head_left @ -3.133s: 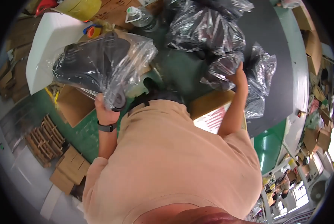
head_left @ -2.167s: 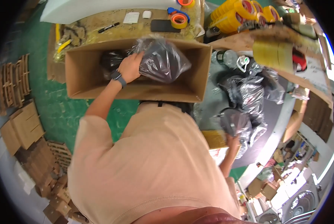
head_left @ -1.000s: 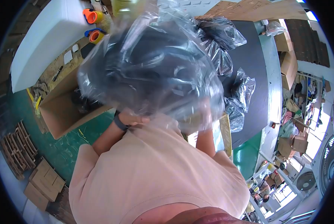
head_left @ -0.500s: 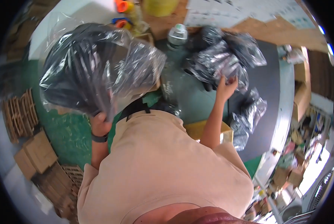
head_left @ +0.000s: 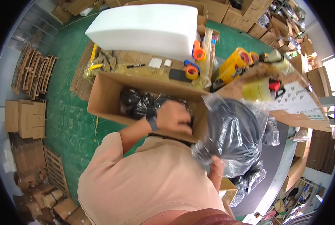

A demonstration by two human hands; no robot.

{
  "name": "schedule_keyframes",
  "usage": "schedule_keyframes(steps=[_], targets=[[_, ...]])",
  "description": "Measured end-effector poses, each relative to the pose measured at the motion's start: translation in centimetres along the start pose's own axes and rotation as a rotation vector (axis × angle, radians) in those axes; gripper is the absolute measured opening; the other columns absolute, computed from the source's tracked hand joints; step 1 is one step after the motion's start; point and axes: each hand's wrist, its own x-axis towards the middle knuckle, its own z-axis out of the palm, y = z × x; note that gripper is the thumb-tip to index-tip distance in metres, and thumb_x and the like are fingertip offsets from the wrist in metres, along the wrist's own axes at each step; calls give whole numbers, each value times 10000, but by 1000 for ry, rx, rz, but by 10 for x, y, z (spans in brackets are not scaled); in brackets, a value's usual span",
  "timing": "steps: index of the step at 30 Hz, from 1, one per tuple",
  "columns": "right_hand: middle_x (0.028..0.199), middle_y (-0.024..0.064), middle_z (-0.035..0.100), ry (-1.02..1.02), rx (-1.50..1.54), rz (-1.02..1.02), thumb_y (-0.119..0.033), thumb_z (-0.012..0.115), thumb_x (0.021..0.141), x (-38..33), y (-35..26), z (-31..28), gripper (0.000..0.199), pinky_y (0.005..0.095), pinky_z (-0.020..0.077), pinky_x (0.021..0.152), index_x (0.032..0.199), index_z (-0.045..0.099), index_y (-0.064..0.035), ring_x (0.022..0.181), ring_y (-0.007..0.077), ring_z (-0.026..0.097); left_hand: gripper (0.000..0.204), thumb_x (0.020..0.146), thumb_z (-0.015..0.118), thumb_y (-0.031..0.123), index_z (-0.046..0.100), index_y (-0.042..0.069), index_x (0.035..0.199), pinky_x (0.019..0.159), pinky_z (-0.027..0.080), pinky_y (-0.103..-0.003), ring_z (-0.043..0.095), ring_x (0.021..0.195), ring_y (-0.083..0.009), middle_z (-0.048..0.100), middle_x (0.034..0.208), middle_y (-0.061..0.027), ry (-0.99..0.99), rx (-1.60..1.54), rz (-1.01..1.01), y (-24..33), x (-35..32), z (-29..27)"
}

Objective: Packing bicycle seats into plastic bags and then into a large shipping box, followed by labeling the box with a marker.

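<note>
My left hand (head_left: 172, 117) reaches over an open cardboard box (head_left: 103, 98), empty, with its fingers apart and slightly blurred. Inside that box lie black items in clear plastic bags (head_left: 136, 104), partly hidden behind the hand. My right hand (head_left: 217, 167) is closed on the lower edge of a large clear plastic bag (head_left: 233, 129). A bulky, rounded black item fills this bag; its kind cannot be made out. The bag is held up beside the box's right end, covering part of the dark bench.
Beyond the box, a cardboard-topped table holds a white foam block (head_left: 145, 30), a tape dispenser (head_left: 192, 71) and a marker (head_left: 136, 66). Yellow tape rolls (head_left: 235, 62) stand right of it. More bagged black items (head_left: 254, 176) lie on the dark bench (head_left: 274, 165). Flattened cartons (head_left: 27, 118) stand leftward.
The view has turned left toward the box. My left hand has let go of the large bag and moved over the box. My right hand has left the bench bags and now holds the large bag.
</note>
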Motion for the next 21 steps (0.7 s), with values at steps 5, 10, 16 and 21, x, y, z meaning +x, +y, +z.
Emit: schedule_keyframes(steps=[5, 10, 16, 21], targets=[[1429, 204, 626, -142, 442, -67, -268, 930, 731, -27, -92, 92, 985, 433, 596, 961, 1544, 483, 63, 1184, 323, 683, 368, 956, 776, 381, 777, 124, 1220, 1054, 534, -502, 661, 1212, -346, 734, 1315, -115, 299, 645, -181, -235, 62, -131], [1458, 200, 598, -165, 493, -131, -275, 939, 718, -18, -120, 126, 1025, 443, 594, 957, 1561, 457, 51, 1196, 331, 666, 369, 942, 809, 369, 799, 167, 1251, 1078, 558, -435, 654, 1265, -281, 714, 1401, -25, -170, 705, -456, -399, 74, -204], [1494, 196, 564, -60, 686, -233, -283, 950, 702, -43, -109, 177, 1073, 454, 591, 952, 1582, 426, 37, 1210, 341, 645, 255, 1013, 698, 337, 821, 123, 1079, 965, 592, -414, 714, 1095, -276, 791, 1179, -2, -11, 613, -135, -451, 87, -199], [1436, 180, 600, 203, 878, -290, -214, 947, 717, -59, -127, 223, 965, 455, 591, 886, 1530, 487, 29, 1147, 310, 652, 223, 1068, 640, 209, 772, 35, 1111, 919, 576, -462, 716, 1050, -389, 764, 1099, -176, 157, 566, -200, -480, 57, -193]])
